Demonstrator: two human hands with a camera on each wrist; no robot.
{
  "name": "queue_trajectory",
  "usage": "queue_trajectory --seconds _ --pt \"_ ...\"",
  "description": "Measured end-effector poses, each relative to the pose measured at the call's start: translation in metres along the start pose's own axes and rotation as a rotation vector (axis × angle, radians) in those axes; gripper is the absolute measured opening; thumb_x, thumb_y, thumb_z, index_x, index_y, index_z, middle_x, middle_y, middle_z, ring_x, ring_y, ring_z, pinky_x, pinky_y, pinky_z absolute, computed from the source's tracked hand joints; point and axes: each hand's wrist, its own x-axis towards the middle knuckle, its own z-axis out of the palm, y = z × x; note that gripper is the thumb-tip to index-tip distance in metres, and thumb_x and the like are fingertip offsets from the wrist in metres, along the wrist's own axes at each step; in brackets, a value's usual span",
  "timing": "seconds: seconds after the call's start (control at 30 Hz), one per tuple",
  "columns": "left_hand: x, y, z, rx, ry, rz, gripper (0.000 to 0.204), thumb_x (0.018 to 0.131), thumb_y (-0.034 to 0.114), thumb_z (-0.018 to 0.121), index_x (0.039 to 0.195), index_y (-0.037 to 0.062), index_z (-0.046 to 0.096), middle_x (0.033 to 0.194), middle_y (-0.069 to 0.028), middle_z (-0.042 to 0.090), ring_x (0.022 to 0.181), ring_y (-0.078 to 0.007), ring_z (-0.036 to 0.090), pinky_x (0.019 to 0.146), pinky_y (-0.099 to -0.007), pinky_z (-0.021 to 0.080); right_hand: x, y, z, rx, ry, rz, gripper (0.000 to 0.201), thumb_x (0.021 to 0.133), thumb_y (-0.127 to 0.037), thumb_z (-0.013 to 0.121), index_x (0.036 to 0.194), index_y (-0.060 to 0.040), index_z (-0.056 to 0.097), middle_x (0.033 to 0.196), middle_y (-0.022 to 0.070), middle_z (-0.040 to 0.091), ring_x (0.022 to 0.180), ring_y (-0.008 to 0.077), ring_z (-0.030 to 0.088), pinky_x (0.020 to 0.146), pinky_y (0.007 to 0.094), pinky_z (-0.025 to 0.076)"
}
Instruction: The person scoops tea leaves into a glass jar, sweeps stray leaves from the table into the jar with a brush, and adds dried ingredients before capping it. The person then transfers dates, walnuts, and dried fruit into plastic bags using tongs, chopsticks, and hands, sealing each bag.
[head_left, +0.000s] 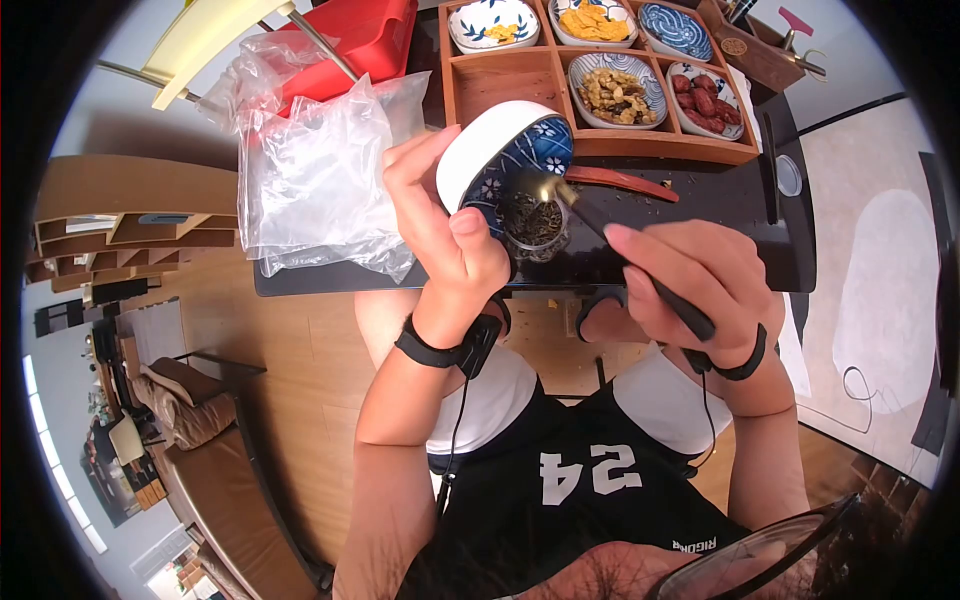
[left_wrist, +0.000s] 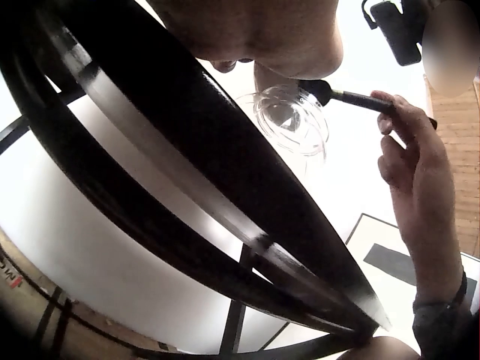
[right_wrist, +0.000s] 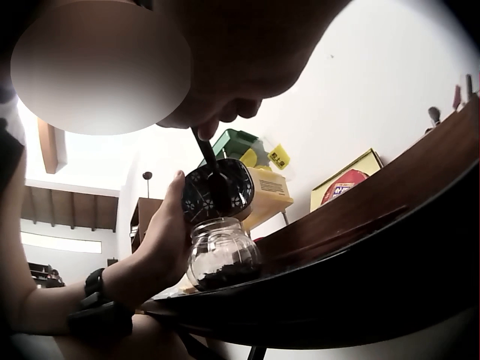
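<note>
My left hand [head_left: 437, 210] grips a square-sided bowl [head_left: 472, 158], white outside and patterned in blue flowers inside. The bowl is tipped on its side, its mouth over a small clear glass jar [head_left: 545, 250]. Dark dried leaves lie in the jar's bottom, as the right wrist view of the jar [right_wrist: 222, 259] shows. In my right hand [head_left: 705, 280] is a small brush [head_left: 592, 212] with a black handle and brass-coloured collar. The brush head is at the bowl's lower inner side, right above the jar's mouth. In the left wrist view, the brush [left_wrist: 364, 101] overlaps the jar's rim.
Behind the bowl stands a divided wooden tray [head_left: 650, 146] with bowls of walnuts [head_left: 612, 95], red dates [head_left: 705, 102] and yellow pieces. A red-brown wooden stick [head_left: 625, 183] lies before it. Clear plastic bags [head_left: 320, 180] and a red bin [head_left: 375, 40] are at the left.
</note>
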Motion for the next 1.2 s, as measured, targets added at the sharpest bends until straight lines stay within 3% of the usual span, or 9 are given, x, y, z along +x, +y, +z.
queue_trajectory --seconds 0.1,0.27,0.83,0.9,1.2 --pt "-0.001 0.000 0.000 -0.018 -0.001 -0.008 0.080 0.104 0.070 0.029 0.122 -0.0052 0.048 0.110 -0.0155 0.052 0.102 -0.0230 0.053 0.096 -0.0360 0.041 -0.001 0.007 0.008 0.017 0.056 -0.017 0.039 0.068 0.003 0.077 0.106 -0.0048 0.078 0.079 0.0032 0.066 0.062 0.0182 0.064 0.056 0.0272 0.052" --pt "-0.001 0.000 0.002 -0.023 0.008 -0.008 0.080 0.103 0.070 0.029 0.122 -0.0051 0.048 0.110 -0.0156 0.052 0.102 -0.0229 0.053 0.095 -0.0365 0.042 -0.002 -0.003 -0.007 0.062 -0.048 -0.002 0.039 0.068 0.002 0.078 0.107 -0.0056 0.078 0.082 0.0034 0.067 0.064 0.0193 0.066 0.059 0.0272 0.053" --pt "-0.002 -0.002 0.001 -0.011 0.005 -0.007 0.077 0.104 0.069 0.029 0.121 -0.0037 0.048 0.109 -0.0151 0.052 0.100 -0.0225 0.053 0.094 -0.0362 0.041 0.000 0.001 0.000 0.115 -0.030 -0.024 0.034 0.069 0.002 0.077 0.103 -0.0038 0.077 0.077 0.0049 0.066 0.062 0.0201 0.066 0.057 0.0291 0.054" --pt "-0.006 -0.008 -0.001 -0.157 0.012 -0.016 0.076 0.103 0.064 0.045 0.130 -0.0080 0.048 0.120 -0.0217 0.051 0.106 -0.0280 0.060 0.093 -0.0390 0.051 0.001 -0.002 -0.006 0.101 -0.025 -0.040 0.034 0.069 0.002 0.077 0.103 -0.0036 0.077 0.078 0.0051 0.066 0.062 0.0203 0.066 0.057 0.0291 0.054" --pt "-0.004 -0.006 -0.002 -0.140 0.024 0.000 0.075 0.104 0.062 0.045 0.129 -0.0085 0.049 0.119 -0.0219 0.052 0.105 -0.0276 0.061 0.092 -0.0387 0.052 0.001 -0.003 -0.007 0.144 -0.064 -0.048 0.038 0.069 0.003 0.076 0.106 -0.0045 0.077 0.077 0.0043 0.064 0.062 0.0210 0.065 0.057 0.0290 0.054"
